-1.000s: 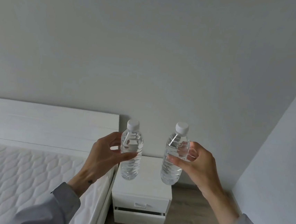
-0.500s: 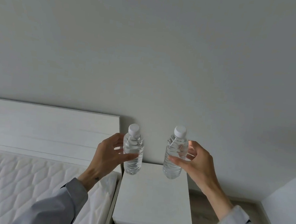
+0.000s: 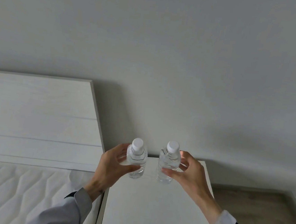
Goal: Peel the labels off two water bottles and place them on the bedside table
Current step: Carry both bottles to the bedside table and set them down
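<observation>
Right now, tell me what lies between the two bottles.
Nothing: only bare bedside table top shows between the left bottle and right bottle in the head view.

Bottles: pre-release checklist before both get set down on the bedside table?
1. Labels off: ok. Left bottle and right bottle both show clear plastic, no label in sight.
2. Caps on: ok, white caps on both.
3. Grip: ok. Left hand and right hand each wrap one bottle.
4. Upright: ok, both near vertical.
5. Landing spot: ok. Bedside table top below the bottles is bare.
6. Bases touching the top: cannot tell from this angle.
</observation>
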{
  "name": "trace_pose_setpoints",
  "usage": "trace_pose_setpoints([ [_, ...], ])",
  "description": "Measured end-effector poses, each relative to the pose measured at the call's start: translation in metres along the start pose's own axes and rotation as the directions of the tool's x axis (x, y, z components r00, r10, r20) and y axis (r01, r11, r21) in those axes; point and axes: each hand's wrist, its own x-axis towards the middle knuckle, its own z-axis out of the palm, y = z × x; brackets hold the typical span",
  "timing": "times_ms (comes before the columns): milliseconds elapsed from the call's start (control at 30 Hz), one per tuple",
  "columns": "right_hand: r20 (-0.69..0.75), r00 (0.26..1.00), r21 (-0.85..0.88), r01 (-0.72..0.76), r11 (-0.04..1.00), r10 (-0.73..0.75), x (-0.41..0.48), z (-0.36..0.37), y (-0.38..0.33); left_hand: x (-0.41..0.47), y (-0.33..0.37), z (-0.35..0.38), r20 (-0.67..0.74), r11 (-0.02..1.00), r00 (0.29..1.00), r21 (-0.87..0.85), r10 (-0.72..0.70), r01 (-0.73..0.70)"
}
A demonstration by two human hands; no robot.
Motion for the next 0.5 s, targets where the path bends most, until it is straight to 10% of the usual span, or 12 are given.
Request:
trace_pose_setpoints([
  [500,-0.012,1.000,0.015,-0.028,0.999,0.028,0.088,0.056,0.131,0.081,-0.144,0.057,0.028,1.000,1.000,-0.005,-0.013,0.013],
])
